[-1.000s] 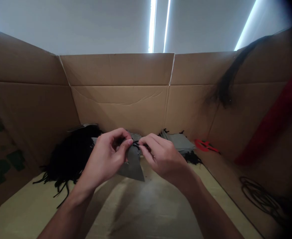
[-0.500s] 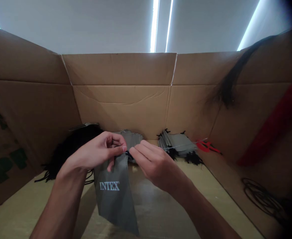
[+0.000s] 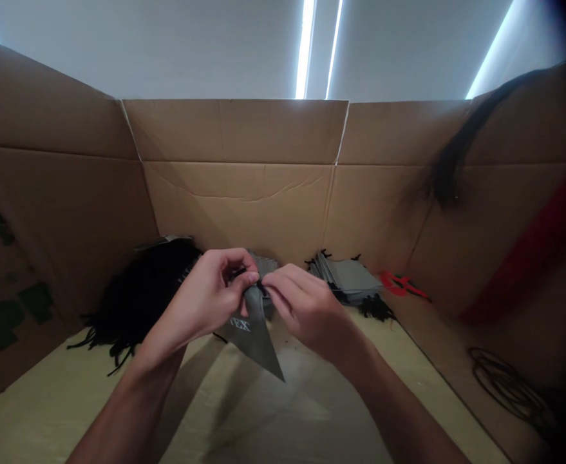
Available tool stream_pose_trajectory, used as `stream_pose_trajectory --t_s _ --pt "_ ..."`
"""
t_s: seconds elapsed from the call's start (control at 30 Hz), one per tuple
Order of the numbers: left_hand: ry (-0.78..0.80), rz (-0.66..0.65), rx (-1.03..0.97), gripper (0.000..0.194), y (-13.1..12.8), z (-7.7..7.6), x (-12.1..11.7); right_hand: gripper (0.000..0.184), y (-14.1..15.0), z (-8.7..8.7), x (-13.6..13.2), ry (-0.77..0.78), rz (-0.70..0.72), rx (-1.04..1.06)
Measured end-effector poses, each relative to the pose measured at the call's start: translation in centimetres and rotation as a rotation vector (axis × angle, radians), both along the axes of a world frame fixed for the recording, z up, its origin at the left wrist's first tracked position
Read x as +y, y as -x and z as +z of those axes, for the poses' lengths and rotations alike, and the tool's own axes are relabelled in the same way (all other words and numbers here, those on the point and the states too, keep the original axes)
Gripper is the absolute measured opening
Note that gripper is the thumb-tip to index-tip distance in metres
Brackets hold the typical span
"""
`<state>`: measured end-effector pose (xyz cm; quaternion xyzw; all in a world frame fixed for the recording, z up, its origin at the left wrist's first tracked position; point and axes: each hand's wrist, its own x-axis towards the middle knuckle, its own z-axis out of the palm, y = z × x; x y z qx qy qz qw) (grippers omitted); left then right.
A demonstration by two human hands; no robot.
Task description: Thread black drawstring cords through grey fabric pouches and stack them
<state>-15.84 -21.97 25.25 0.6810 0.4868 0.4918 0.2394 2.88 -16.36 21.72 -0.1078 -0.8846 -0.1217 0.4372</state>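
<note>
A grey fabric piece [image 3: 256, 341] with white lettering hangs from my hands, its lower corner pointing down to the right. My left hand [image 3: 215, 290] is closed on its upper edge, thumb pressed against the forefinger, and covers part of the lettering. Right beside it, my right hand [image 3: 306, 303] pinches at a short black cord [image 3: 260, 285] on the fabric's top corner. The fingertips of both hands nearly meet there. Most of the cord is hidden by the fingers.
A heap of black cords [image 3: 142, 296] lies at the left. Behind my hands is a grey stack [image 3: 266, 265]; another stack with black cord ends [image 3: 355, 277] lies right of it. Red-handled scissors or snips [image 3: 401, 283] rest near the right cardboard wall [image 3: 437, 251]. A coiled dark cable [image 3: 505, 383] is at the right.
Both hands have shifted slightly right, and the fabric has swung up and tilted, its lettering now partly covered. The thin pale line that ran right from my right hand no longer shows.
</note>
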Motion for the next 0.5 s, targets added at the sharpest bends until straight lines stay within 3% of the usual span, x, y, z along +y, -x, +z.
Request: stream_pose_trajectory --t_s 0.1,0.2,0.27,0.33,0.5 --pt "-0.035 0.05 0.008 0.017 0.0 -0.1 0.1 0.013 -1.2 1.3 0.1 0.051 0.036 0.051" --pt "-0.074 0.092 -0.005 0.018 0.4 0.1 0.1 0.028 -3.4 2.7 0.2 0.045 -0.067 0.113" --pt "-0.107 0.121 -0.008 0.018 0.6 0.4 -0.1 0.027 -4.9 3.3 0.6 0.075 -0.153 0.102" --pt "-0.13 0.147 0.006 0.017 0.8 0.6 -0.4 0.014 -6.2 3.5 1.4 0.11 -0.211 0.022" --pt "-0.172 0.224 0.084 0.018 0.8 0.8 -0.8 0.029 -7.4 3.3 2.8 -0.013 -0.236 -0.022"
